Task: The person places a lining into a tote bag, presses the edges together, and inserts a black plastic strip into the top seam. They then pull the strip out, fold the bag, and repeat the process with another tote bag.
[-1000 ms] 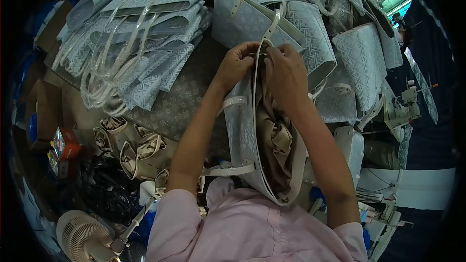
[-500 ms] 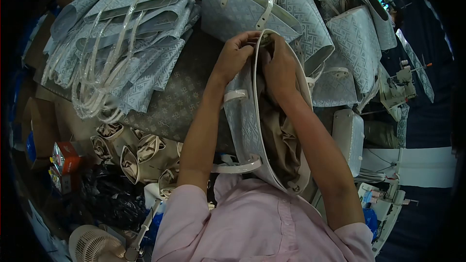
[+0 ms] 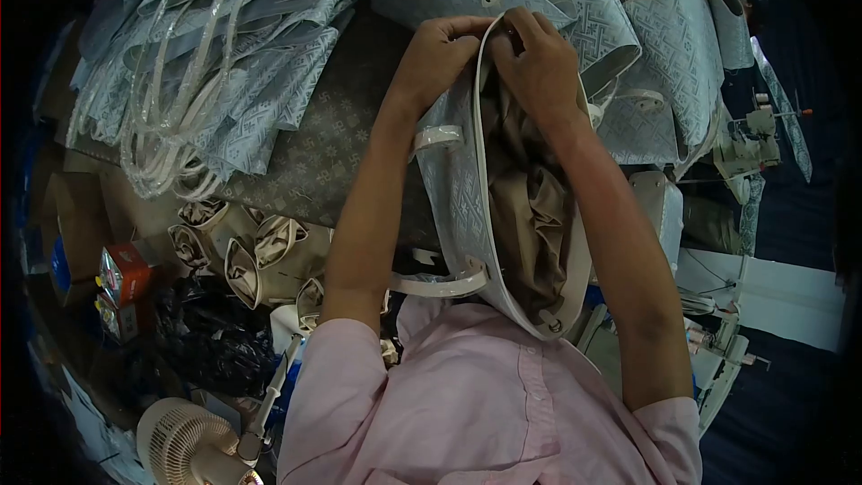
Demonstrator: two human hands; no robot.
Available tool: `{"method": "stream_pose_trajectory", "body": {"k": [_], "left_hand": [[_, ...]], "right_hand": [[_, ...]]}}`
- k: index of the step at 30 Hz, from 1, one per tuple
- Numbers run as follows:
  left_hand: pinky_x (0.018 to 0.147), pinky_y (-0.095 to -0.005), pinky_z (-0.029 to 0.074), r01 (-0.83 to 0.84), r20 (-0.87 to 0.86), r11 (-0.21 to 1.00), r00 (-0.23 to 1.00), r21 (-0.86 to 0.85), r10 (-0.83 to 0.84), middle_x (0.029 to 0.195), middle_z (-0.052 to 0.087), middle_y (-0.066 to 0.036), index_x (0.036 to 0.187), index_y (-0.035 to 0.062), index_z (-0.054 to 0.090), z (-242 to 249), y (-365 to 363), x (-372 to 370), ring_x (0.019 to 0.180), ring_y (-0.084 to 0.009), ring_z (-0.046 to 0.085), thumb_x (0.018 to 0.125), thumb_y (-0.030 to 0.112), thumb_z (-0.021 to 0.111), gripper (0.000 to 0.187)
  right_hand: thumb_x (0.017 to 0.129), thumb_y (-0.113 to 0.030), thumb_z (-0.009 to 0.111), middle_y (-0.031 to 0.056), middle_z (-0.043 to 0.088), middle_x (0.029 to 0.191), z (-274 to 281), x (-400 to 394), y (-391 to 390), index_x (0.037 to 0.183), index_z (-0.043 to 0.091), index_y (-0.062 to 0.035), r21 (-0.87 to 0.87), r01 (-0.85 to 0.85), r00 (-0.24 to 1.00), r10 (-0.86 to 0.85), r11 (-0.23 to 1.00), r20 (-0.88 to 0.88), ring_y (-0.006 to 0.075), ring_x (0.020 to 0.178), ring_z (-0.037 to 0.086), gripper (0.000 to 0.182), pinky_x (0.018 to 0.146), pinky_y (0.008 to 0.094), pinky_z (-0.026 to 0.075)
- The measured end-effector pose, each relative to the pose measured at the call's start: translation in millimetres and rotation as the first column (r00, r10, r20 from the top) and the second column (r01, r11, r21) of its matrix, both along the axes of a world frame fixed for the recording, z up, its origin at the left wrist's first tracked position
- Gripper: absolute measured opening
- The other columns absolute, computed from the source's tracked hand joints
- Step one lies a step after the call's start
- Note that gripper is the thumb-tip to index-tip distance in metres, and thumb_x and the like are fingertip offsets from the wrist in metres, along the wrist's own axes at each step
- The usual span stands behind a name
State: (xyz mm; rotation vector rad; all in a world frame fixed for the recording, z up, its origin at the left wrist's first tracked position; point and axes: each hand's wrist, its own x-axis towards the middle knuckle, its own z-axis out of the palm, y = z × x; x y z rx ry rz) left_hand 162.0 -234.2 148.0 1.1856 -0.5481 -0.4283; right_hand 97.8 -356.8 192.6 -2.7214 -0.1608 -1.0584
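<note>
Tote bag (image 3: 458,207): pale blue-grey, woven with a raised geometric pattern, edged in a smooth cream rim; it is lying lengthwise from the person's chest toward the middle of the worktop (image 3: 332,144), mouth gaping upward.
Lining (image 3: 530,207): soft tan cloth, crumpled into loose folds, filling the open bag.
Left hand (image 3: 440,54): curled at the far end of the bag's rim, its grip pinching the cream edge from the outer side.
Right hand (image 3: 539,63): meeting the left at the same end, fingers bent over the rim and into the lining; its grip is clenching rim and cloth together.
Strap tabs (image 3: 440,136): glossy cream bands, one curving across the bag's side, another (image 3: 449,286) looping near the chest.
Worktop: covered in a dull brown-grey patterned sheet.
Flat bags (image 3: 224,45): the same blue-grey weave, piling up at the worktop's far left corner, their handles sheathed in clear, shiny plastic.
Standing bags (image 3: 646,63): finished totes crowding the far right edge.
Rolled linings (image 3: 260,256): tan bundles sitting below the worktop's near left edge.
Fan (image 3: 184,445): round white grille, low at the left.
</note>
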Motion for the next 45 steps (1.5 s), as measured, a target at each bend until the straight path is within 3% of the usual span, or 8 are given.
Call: {"method": "stream_pose_trajectory", "body": {"k": [12, 18, 22, 25, 27, 31, 34, 45], "left_hand": [[0.074, -0.0237, 0.048, -0.063, 0.032, 0.989, 0.997, -0.133, 0.068, 0.096, 0.065, -0.010, 0.117, -0.0086, 0.052, -2.9, 3.4, 6.0, 0.079, -0.0120, 0.061, 0.077, 0.004, 0.051, 0.043], [0.079, -0.0232, 0.047, 0.119, 0.095, 0.971, 0.985, 0.207, -0.141, 0.106, 0.061, -0.009, 0.121, -0.0017, 0.051, 12.0, 23.4, 7.6, 0.089, -0.0097, 0.057, 0.085, 0.008, 0.049, 0.038], [0.079, -0.0288, 0.046, 0.063, 0.108, 0.976, 0.990, 0.209, -0.087, 0.102, 0.063, -0.015, 0.120, -0.0083, 0.048, -3.0, 8.0, 2.7, 0.090, -0.0201, 0.061, 0.080, 0.013, 0.049, 0.045], [0.080, -0.0309, 0.045, -0.176, 0.101, 0.943, 0.983, 0.282, 0.153, 0.105, 0.060, -0.025, 0.123, -0.0077, 0.044, 6.8, -0.7, -17.3, 0.095, -0.0320, 0.061, 0.077, 0.014, 0.051, 0.051], [0.080, -0.0307, 0.045, -0.195, 0.160, 0.958, 0.974, 0.210, 0.163, 0.104, 0.060, -0.024, 0.124, -0.0076, 0.043, 1.9, -4.2, -18.4, 0.094, -0.0305, 0.061, 0.076, 0.014, 0.052, 0.053], [0.080, -0.0299, 0.046, -0.075, -0.031, 0.982, 0.996, 0.175, 0.082, 0.096, 0.061, -0.024, 0.125, -0.0076, 0.042, 13.1, 4.1, -12.2, 0.090, -0.0243, 0.062, 0.074, 0.013, 0.053, 0.056], [0.077, -0.0279, 0.046, -0.144, 0.127, 0.968, 0.985, 0.205, 0.120, 0.089, 0.063, -0.021, 0.121, -0.0080, 0.046, 5.5, 1.5, -9.8, 0.084, -0.0179, 0.061, 0.075, 0.013, 0.052, 0.051], [0.067, -0.0271, 0.046, -0.256, 0.100, 0.946, 0.965, 0.199, 0.241, 0.078, 0.065, -0.013, 0.101, -0.0063, 0.060, -1.5, 10.0, -12.8, 0.070, -0.0149, 0.060, 0.074, 0.015, 0.052, 0.035]], "right_hand": [[0.070, -0.011, 0.059, 0.0131, 0.058, 0.069, 4.5, -4.2, -6.7, 0.078, 0.053, -0.0044, 0.098, -0.024, 0.999, 0.027, 0.995, -0.022, 0.0319, 0.058, 0.058, 0.011, 0.053, 0.0383, 0.047], [0.072, -0.012, 0.064, 0.0126, 0.058, 0.071, 11.9, -12.7, 1.0, 0.081, 0.056, -0.0031, 0.425, -0.040, 0.984, 0.109, 0.904, -0.140, 0.0279, 0.057, 0.057, 0.015, 0.054, 0.0326, 0.047], [0.075, -0.023, 0.067, 0.0166, 0.060, 0.085, 35.0, -19.0, 3.5, 0.097, 0.057, -0.0006, 0.351, -0.026, 0.993, 0.064, 0.936, -0.098, 0.0314, 0.065, 0.059, 0.034, 0.058, 0.0372, 0.047], [0.074, -0.035, 0.069, 0.0227, 0.056, 0.100, 37.1, -22.7, 4.1, 0.115, 0.047, 0.0045, -0.049, 0.200, 0.975, -0.194, 0.979, 0.113, 0.0388, 0.076, 0.058, 0.061, 0.065, 0.0431, 0.047], [0.072, -0.043, 0.069, 0.0282, 0.051, 0.107, 38.3, -24.7, 20.2, 0.122, 0.038, 0.0079, 0.178, 0.257, 0.883, -0.155, 0.950, -0.443, 0.0444, 0.086, 0.055, 0.078, 0.071, 0.0470, 0.045], [0.073, -0.029, 0.066, 0.0225, 0.058, 0.095, 29.4, -19.0, 0.1, 0.108, 0.048, 0.0013, 0.285, 0.187, 0.928, -0.074, 0.940, -0.365, 0.0399, 0.087, 0.056, 0.050, 0.073, 0.0462, 0.045], [0.074, -0.020, 0.060, 0.0217, 0.059, 0.092, 29.3, -19.7, -3.8, 0.095, 0.050, -0.0012, 0.090, 0.206, 0.905, -0.155, 0.974, -0.395, 0.0384, 0.084, 0.056, 0.030, 0.071, 0.0465, 0.044], [0.081, -0.042, 0.060, 0.0233, 0.057, 0.071, 32.8, -25.6, 14.9, 0.091, 0.048, 0.0030, 0.309, 0.188, 0.861, -0.005, 0.932, -0.509, 0.0414, 0.069, 0.058, 0.047, 0.062, 0.0437, 0.045]]}}
